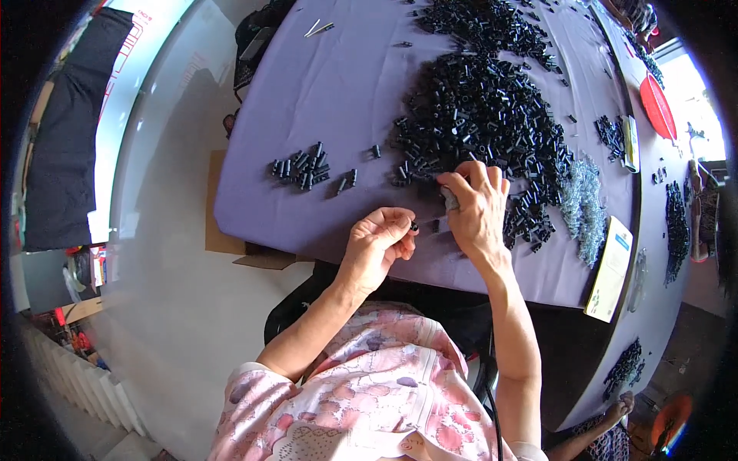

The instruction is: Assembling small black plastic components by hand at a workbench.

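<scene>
My left hand (378,244) is closed near the table's front edge, pinching a small black cylindrical piece (414,227) between thumb and fingertips. To its right, my right hand (480,211) curls over the near edge of a large pile of small black tube-like pieces (484,115). Under its thumb and fingers shows a grey clump (450,200), whose kind I cannot make out. Left of the hands lies a small group of black cylindrical pieces (304,167), with a few single ones beside it.
A heap of thin, shiny metal-looking bits (584,203) borders the pile on the right, near a pale printed card (610,269). The purple-covered table (323,100) adjoins another, holding a red tray (658,106) and more black pieces. Another person's hand (619,407) is at lower right.
</scene>
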Action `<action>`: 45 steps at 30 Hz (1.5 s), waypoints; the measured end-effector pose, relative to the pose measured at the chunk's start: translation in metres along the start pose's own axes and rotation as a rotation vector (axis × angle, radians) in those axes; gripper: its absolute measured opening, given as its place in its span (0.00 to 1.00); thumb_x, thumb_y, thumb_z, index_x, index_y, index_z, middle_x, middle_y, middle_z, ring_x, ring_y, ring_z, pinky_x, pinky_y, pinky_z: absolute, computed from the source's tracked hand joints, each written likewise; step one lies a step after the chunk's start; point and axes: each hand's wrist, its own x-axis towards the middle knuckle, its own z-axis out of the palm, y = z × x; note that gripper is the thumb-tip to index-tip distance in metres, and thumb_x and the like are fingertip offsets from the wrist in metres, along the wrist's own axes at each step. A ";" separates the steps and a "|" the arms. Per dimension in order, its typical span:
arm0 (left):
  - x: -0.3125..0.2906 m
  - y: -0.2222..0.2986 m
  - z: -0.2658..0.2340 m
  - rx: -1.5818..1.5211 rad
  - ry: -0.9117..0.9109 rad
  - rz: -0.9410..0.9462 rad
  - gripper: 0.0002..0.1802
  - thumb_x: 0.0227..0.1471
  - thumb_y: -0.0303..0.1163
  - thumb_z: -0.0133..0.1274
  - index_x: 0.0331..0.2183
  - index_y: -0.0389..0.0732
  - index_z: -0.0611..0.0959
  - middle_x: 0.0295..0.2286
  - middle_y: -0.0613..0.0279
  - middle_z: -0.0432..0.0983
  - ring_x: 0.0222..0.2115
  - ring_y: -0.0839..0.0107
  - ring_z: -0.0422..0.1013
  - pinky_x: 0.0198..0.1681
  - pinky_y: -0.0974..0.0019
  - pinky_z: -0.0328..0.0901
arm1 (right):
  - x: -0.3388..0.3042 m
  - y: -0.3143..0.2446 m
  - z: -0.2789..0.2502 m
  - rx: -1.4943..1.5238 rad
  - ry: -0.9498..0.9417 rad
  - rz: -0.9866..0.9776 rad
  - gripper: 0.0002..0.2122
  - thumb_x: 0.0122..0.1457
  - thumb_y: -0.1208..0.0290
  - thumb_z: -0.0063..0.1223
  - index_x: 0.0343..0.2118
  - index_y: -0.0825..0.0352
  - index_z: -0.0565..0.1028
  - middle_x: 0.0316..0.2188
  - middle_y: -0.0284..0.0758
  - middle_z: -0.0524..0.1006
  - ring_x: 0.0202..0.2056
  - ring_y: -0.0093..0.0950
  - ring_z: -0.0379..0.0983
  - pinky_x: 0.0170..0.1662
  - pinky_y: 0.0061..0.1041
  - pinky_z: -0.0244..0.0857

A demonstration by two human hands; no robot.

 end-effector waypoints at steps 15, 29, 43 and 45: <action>0.000 -0.001 0.001 0.026 0.018 0.012 0.07 0.54 0.28 0.50 0.35 0.38 0.78 0.25 0.61 0.75 0.22 0.75 0.69 0.26 0.70 0.64 | 0.006 0.002 -0.010 -0.002 0.039 -0.028 0.12 0.38 0.80 0.52 0.28 0.59 0.78 0.31 0.29 0.70 0.36 0.32 0.63 0.40 0.32 0.54; 0.000 -0.001 -0.002 0.033 0.007 0.008 0.07 0.54 0.29 0.50 0.35 0.37 0.78 0.25 0.62 0.75 0.22 0.75 0.70 0.26 0.71 0.66 | 0.029 0.000 0.012 -0.055 -0.144 -0.146 0.05 0.46 0.74 0.49 0.26 0.62 0.76 0.26 0.33 0.69 0.31 0.31 0.67 0.36 0.31 0.58; 0.000 -0.001 0.000 0.007 0.018 0.018 0.07 0.54 0.29 0.50 0.35 0.38 0.78 0.26 0.63 0.75 0.22 0.76 0.69 0.27 0.71 0.66 | 0.015 0.006 -0.007 0.149 -0.068 -0.159 0.11 0.34 0.80 0.52 0.26 0.63 0.71 0.23 0.35 0.69 0.29 0.35 0.68 0.33 0.34 0.61; -0.001 -0.001 0.000 0.015 0.029 0.019 0.06 0.54 0.29 0.51 0.35 0.39 0.78 0.26 0.64 0.75 0.22 0.77 0.69 0.28 0.71 0.66 | -0.003 -0.001 -0.012 0.397 -0.077 -0.003 0.14 0.33 0.83 0.49 0.28 0.65 0.72 0.23 0.36 0.71 0.28 0.39 0.69 0.32 0.35 0.64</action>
